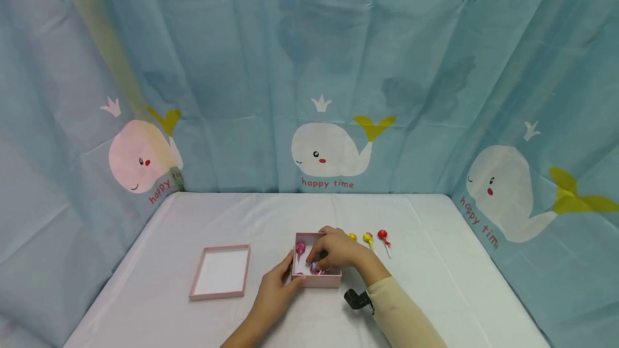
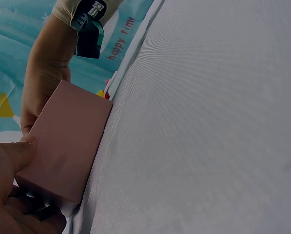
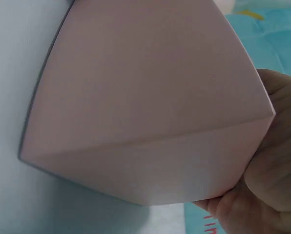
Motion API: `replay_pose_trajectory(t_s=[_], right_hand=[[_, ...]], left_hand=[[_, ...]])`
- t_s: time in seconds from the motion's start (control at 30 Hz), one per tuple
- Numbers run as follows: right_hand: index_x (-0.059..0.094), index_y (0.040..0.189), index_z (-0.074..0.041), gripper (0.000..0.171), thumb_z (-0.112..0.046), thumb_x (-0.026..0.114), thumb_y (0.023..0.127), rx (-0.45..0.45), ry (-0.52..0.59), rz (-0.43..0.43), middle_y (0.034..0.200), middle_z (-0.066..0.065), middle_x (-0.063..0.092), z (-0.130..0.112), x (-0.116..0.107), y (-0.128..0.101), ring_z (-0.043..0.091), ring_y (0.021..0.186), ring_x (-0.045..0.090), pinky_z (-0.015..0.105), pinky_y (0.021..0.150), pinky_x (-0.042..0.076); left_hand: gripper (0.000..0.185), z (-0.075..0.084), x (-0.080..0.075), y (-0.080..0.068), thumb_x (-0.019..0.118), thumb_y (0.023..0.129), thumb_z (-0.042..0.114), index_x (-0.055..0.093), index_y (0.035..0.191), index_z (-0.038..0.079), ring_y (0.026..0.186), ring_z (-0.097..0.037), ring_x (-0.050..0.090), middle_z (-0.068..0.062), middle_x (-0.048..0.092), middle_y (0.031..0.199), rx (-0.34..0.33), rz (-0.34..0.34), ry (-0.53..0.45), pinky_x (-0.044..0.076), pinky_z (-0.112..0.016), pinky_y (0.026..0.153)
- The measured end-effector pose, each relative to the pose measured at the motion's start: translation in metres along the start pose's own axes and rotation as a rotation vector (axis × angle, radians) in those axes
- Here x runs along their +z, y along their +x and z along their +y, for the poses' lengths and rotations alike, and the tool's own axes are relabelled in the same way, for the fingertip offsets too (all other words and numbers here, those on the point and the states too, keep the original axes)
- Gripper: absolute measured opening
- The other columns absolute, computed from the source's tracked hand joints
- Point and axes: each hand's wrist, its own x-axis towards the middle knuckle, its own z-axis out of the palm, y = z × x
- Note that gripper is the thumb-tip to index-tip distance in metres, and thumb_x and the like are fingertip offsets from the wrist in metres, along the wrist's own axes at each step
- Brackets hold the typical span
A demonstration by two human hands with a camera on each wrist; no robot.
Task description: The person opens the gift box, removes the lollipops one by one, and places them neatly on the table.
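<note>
At the lower middle of the head view, a small pink box (image 1: 316, 278) sat open on the white tablecloth (image 1: 425, 283), with its lid (image 1: 221, 273) lying upturned to the left, apart from it. The left hand (image 1: 275, 289) braced the box's near left corner, thumb and fingers curled against the outer wall; the left wrist view showed the thumb (image 2: 16, 153) pressed on that pink wall. The right hand (image 1: 336, 250) reached down into the box from the right, fingers bent and pinching a wrapped lollipop (image 1: 315, 267) low inside, though how firmly it gripped could not be told. Another pink lollipop (image 1: 300, 248) already lay against the left inner wall. Three more lollipops (image 1: 368, 239) waited in a row just right of the box, partly hidden by the hand.

Judging from this, the placing would go best with the left hand keeping the box steady while the right laid the sweet flat beside the pink one, stick aligned, then let go without dragging either along.
</note>
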Motion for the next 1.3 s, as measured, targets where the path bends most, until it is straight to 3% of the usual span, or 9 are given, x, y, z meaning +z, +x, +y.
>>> replay_pose_trajectory(t_s=[0.17,0.4,0.63,0.8,0.97,1.3], right_hand=[[0.08,0.097,-0.045,0.018,-0.034,0.086,0.084,0.001,-0.035,-0.026,0.122,-0.006,0.063,-0.002,-0.003,-0.001,0.015,0.122,0.049,0.039,0.099,0.051],[0.077,0.093,-0.047,0.016,-0.037,0.085,0.084,0.006,-0.024,-0.003,0.118,-0.011,0.064,0.001,0.0,0.0,0.019,0.128,0.048,0.048,0.107,0.047],[0.079,0.102,-0.04,0.017,-0.035,0.083,0.086,-0.028,0.042,0.063,0.104,-0.023,0.066,0.004,0.0,0.001,0.01,0.115,0.052,0.041,0.1,0.045],[0.079,0.108,-0.032,0.018,-0.033,0.079,0.091,-0.087,0.04,0.114,0.103,-0.023,0.069,0.008,0.004,0.001,0.011,0.119,0.053,0.044,0.108,0.041],[0.08,0.109,-0.026,0.019,-0.033,0.079,0.091,-0.136,0.033,0.204,0.109,-0.017,0.07,0.009,0.008,0.002,0.014,0.124,0.053,0.05,0.115,0.037],[0.079,0.109,-0.025,0.019,-0.028,0.08,0.091,-0.142,0.044,0.47,0.108,-0.014,0.071,0.009,0.004,-0.003,0.014,0.118,0.057,0.049,0.111,0.042]], left_hand=[[0.078,0.0,0.0,0.001,0.078,0.091,0.033,0.044,0.154,0.004,0.143,-0.034,0.045,-0.016,0.046,0.156,0.004,-0.003,-0.007,0.039,-0.043,0.117],[0.077,0.002,0.0,0.002,0.079,0.09,0.032,0.045,0.154,0.005,0.143,-0.033,0.045,-0.015,0.047,0.155,-0.001,0.003,0.002,0.039,-0.044,0.118],[0.078,0.003,-0.001,0.003,0.079,0.09,0.034,0.045,0.154,0.005,0.144,-0.034,0.044,-0.015,0.046,0.156,-0.008,-0.007,0.01,0.038,-0.046,0.118],[0.078,0.002,0.0,0.002,0.079,0.09,0.034,0.045,0.153,0.005,0.144,-0.036,0.044,-0.015,0.047,0.155,-0.011,-0.009,0.025,0.038,-0.048,0.118],[0.077,0.0,-0.001,0.003,0.079,0.09,0.033,0.046,0.153,0.005,0.143,-0.035,0.045,-0.015,0.048,0.155,-0.004,0.0,0.03,0.039,-0.047,0.118],[0.078,0.0,-0.001,0.003,0.079,0.09,0.032,0.045,0.153,0.003,0.144,-0.034,0.044,-0.015,0.046,0.156,-0.003,0.001,0.012,0.038,-0.045,0.118]])
